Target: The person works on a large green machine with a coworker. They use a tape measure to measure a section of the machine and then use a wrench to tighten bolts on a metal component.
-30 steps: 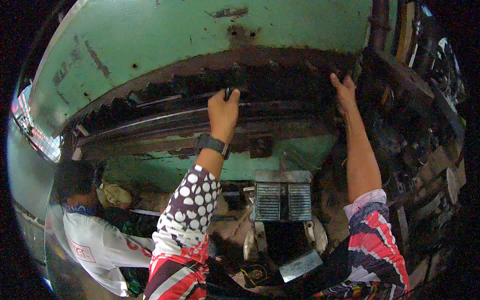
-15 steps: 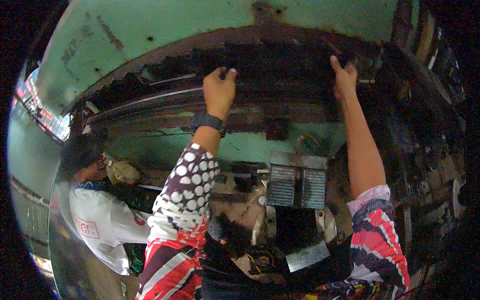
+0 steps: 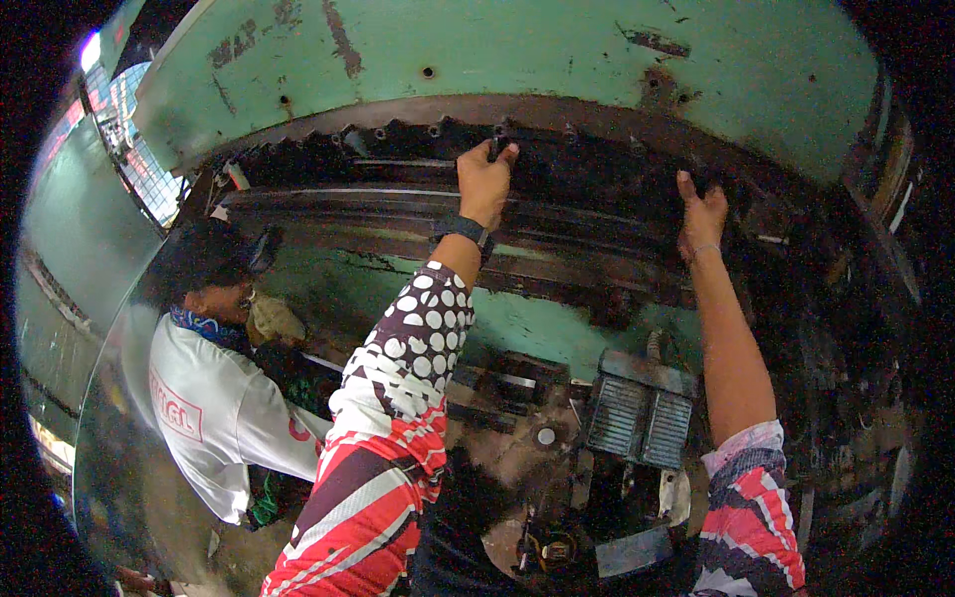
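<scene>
Both my arms reach up to the dark slot [image 3: 587, 164] beneath the green upper beam [image 3: 557, 60] of a large machine, which looks like a press brake. My left hand [image 3: 484, 189], with a dark watch on its wrist, has its fingers curled in and thumb up near the row of bolts under the beam. Further right, my right hand [image 3: 702, 221] is also curled, thumb raised, at the same slot. Both seem closed on a dark edge, but deep shadow hides what lies in their fingers. Long dark rails [image 3: 348, 204] run across below the slot.
Close on my left a co-worker [image 3: 214, 398] in a white shirt bends toward the machine. A grey double foot pedal [image 3: 642, 413] stands on the floor below my hands. A flat silver plate [image 3: 634, 552] lies nearer, beside a round black-and-yellow thing [image 3: 555, 549].
The view has shifted, so machine and pedal sit lower and further right, and more of the upper beam shows. Both hands stay curled at the slot.
</scene>
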A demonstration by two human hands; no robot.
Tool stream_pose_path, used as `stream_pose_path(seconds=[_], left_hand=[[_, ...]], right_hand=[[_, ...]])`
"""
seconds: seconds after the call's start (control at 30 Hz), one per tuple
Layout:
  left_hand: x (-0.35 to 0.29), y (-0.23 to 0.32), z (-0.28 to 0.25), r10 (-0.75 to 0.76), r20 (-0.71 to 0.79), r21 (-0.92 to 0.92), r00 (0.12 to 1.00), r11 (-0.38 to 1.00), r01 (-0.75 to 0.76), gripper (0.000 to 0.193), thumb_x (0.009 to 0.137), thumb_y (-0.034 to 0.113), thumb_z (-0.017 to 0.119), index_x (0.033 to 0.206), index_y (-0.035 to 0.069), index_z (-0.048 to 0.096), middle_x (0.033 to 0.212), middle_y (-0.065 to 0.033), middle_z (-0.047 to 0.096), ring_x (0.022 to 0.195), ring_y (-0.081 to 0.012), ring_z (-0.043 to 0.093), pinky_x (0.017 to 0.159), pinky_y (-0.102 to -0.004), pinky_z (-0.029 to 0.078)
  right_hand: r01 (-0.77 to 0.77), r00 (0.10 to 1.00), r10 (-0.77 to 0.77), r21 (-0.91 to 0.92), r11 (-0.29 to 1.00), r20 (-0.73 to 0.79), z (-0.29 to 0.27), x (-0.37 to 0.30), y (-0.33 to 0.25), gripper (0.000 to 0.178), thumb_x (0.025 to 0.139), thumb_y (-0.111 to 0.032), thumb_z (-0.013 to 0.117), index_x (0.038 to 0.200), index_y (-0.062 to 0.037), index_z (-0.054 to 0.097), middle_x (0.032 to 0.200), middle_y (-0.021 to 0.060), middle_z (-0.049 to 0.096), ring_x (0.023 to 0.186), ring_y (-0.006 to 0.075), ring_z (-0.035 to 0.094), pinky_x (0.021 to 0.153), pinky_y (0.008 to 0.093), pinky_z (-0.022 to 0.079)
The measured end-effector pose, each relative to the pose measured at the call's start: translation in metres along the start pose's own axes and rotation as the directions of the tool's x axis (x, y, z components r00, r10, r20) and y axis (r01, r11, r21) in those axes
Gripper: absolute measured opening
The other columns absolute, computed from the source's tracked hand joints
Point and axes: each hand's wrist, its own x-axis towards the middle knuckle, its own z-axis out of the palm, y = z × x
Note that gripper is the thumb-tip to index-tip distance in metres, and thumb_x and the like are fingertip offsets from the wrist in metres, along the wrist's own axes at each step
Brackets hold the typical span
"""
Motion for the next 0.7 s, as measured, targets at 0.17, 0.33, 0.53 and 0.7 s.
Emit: stream_pose_path(seconds=[0.17, 0.33, 0.53, 0.7], left_hand=[[-0.01, 0.021, 0.015, -0.022, 0.215, -0.028, 0.976, 0.999, 0.029, 0.028, 0.088, 0.014, 0.074, 0.1, -0.01, 0.069, 0.09, -0.0072, 0.07, 0.079, -0.0116, 0.055, 0.075, -0.0299, 0.047], [-0.003, 0.021, 0.022, 0.011, 0.073, -0.215, 0.997, 0.977, 0.005, 0.023, 0.089, 0.013, 0.073, 0.097, -0.007, 0.069, 0.088, -0.0039, 0.068, 0.078, -0.0109, 0.056, 0.074, -0.0292, 0.047], [0.003, 0.036, 0.012, 0.022, 0.094, -0.199, 0.995, 0.98, -0.003, 0.018, 0.089, 0.013, 0.073, 0.094, -0.003, 0.069, 0.088, -0.0014, 0.067, 0.078, -0.0105, 0.055, 0.074, -0.0284, 0.046], [0.003, 0.065, 0.026, 0.002, 0.097, -0.208, 0.995, 0.978, 0.018, 0.022, 0.089, 0.017, 0.075, 0.094, -0.004, 0.069, 0.088, -0.0012, 0.066, 0.079, -0.0111, 0.053, 0.075, -0.0292, 0.046]], right_hand=[[0.104, 0.992, -0.1, -0.044, 0.994, 0.073, -0.038, 0.015, 0.033, 0.08, 0.082, -0.044, 0.079, 0.138, 0.0043, 0.049, 0.14, 0.0179, 0.054, 0.127, 0.0352, 0.051, 0.11, 0.0439, 0.039], [0.044, 0.995, -0.051, 0.089, 0.995, 0.081, -0.031, 0.026, 0.011, 0.06, 0.084, -0.027, 0.081, 0.129, 0.0012, 0.054, 0.131, 0.0111, 0.058, 0.119, 0.022, 0.053, 0.105, 0.037, 0.039], [0.029, 1.0, -0.03, 0.146, 0.989, 0.006, -0.017, 0.023, -0.004, 0.064, 0.081, -0.027, 0.084, 0.128, 0.0025, 0.052, 0.132, 0.0117, 0.056, 0.119, 0.0228, 0.052, 0.105, 0.0371, 0.039], [0.136, 0.989, -0.135, -0.003, 0.991, 0.061, -0.043, 0.064, -0.001, 0.072, 0.079, -0.03, 0.085, 0.132, 0.0033, 0.049, 0.131, 0.0126, 0.056, 0.12, 0.0248, 0.052, 0.105, 0.039, 0.039]])
